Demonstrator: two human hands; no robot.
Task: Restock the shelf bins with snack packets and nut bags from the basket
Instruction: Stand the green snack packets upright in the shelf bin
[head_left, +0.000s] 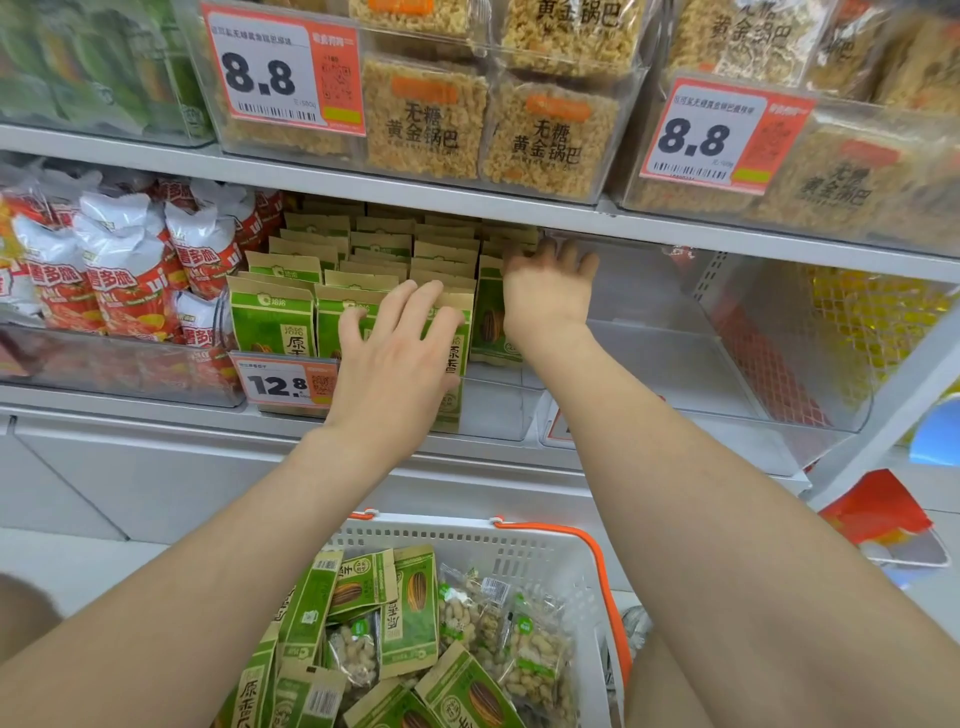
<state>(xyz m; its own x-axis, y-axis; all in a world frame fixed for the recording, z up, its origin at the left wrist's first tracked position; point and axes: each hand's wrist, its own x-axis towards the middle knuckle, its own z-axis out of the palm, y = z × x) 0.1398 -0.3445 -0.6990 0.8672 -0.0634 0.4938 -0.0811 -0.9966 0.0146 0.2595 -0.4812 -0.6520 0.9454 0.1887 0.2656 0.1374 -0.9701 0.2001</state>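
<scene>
Green sunflower-seed packets (272, 319) stand in rows in a clear shelf bin (498, 410) on the middle shelf. My left hand (395, 358) rests with spread, straight fingers on the tops of the front-row packets. My right hand (550, 288) reaches deeper in at the right end of the rows and touches a packet (491, 317) there with its fingers spread; it is blurred. Below, a white basket (467, 535) with an orange handle holds more green packets (410, 613) and clear nut bags (535, 654).
An empty clear bin (675, 338) stands right of the green packets. Red-and-white snack bags (130, 275) fill the bin on the left. The shelf above (467, 205) carries rice-crisp packs (426, 124). A 12.8 price tag (280, 384) hangs on the bin front.
</scene>
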